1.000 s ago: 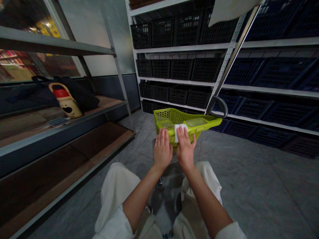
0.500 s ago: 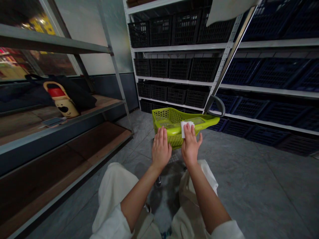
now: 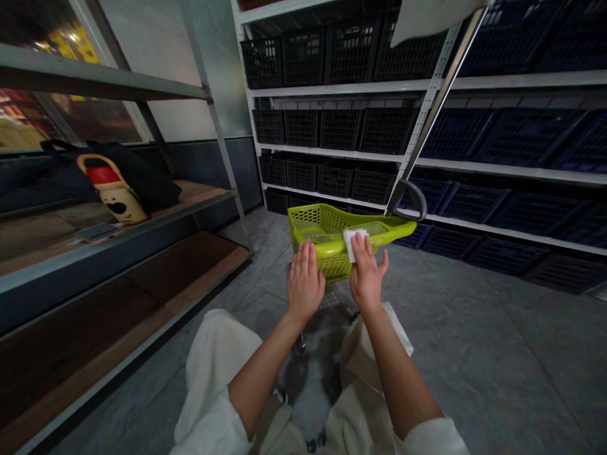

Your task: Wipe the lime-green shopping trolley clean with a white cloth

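Note:
In front of me is a lime-green shopping basket [image 3: 327, 273] with mesh sides, on a wheeled base. My left hand [image 3: 304, 281] lies flat against its near left side, fingers straight and together, thumb slightly apart. With my right hand [image 3: 367, 278] I hold a folded white tissue [image 3: 351, 244] under my fingers, pressed on the basket's near rim. My right thumb stands out to the side. The basket's right end narrows to a spout shape, where a dark grey curved handle [image 3: 418, 202] rises.
A wood-and-metal rack [image 3: 222, 249] on the left carries a cream bottle with a red cap [image 3: 121, 196], a phone [image 3: 98, 232] and a dark bag [image 3: 156, 180]. White shelving [image 3: 332, 151] behind holds black and blue crates. A slanted metal pole [image 3: 439, 104] rises behind the basket.
My right hand and the tissue have shifted very slightly on the rim, the wrist a little further right. My left hand keeps its place. The view has moved a touch.

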A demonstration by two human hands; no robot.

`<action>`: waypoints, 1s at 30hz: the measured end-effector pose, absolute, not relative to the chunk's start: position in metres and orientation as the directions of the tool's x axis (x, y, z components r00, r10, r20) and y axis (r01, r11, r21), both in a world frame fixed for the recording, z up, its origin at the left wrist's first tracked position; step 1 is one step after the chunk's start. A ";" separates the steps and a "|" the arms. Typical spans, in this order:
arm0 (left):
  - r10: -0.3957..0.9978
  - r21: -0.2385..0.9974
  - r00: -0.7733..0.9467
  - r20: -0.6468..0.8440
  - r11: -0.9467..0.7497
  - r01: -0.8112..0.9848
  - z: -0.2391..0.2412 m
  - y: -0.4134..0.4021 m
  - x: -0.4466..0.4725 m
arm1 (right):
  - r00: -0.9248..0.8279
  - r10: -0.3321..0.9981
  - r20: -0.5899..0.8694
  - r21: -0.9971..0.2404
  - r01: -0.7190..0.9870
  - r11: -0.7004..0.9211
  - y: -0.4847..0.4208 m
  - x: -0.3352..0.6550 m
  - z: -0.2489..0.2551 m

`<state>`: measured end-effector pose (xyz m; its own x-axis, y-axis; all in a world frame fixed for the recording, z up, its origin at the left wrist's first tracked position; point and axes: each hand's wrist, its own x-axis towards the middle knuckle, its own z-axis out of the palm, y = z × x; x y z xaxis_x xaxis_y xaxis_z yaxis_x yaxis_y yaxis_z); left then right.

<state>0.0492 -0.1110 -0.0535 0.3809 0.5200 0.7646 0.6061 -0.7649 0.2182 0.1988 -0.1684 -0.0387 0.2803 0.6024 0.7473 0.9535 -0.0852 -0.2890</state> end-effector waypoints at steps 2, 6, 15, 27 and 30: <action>0.522 0.229 0.374 0.766 -0.767 0.600 -0.054 -0.112 0.051 | 0.307 0.593 0.744 -0.306 0.946 -0.105 -0.167 0.194 -0.040; 0.526 0.254 0.351 0.774 -0.767 0.589 -0.057 -0.111 0.054 | 0.100 0.694 0.713 -0.196 0.979 0.060 -0.169 0.166 -0.035; 0.507 0.212 0.379 0.774 -0.772 0.600 -0.057 -0.108 0.049 | 0.124 0.691 0.712 -0.227 0.972 0.059 -0.173 0.192 -0.033; 0.525 0.219 0.372 0.765 -0.756 0.617 -0.061 -0.107 0.051 | 0.061 0.707 0.704 -0.202 0.972 0.118 -0.166 0.146 -0.037; 0.516 0.200 0.390 0.762 -0.761 0.617 -0.060 -0.106 0.048 | 0.007 0.723 0.691 -0.169 0.974 0.152 -0.169 0.157 -0.035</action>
